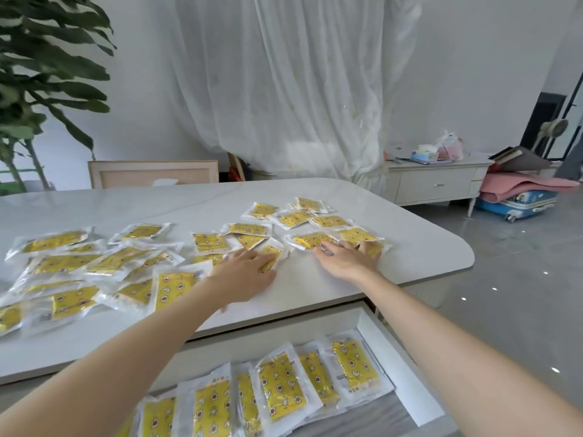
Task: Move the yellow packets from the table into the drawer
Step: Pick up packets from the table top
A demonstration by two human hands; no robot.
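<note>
Dozens of yellow packets strewn across marble table from 9 to 1 o'clock, more rowed in open drawer at 6 o'clock, left hand flat, fingers straight on one packet, right hand fingers splayed, pressing others.

Pretty bright and even here: soft white light, strongest around the curtain, so the arms only throw faint shadows on the surface. The glossy floor shows little pinpoint glints and the packet wrappers shine a bit. The wide-angle lens bends the edges hard, and the plant top left looks smeary.
</note>
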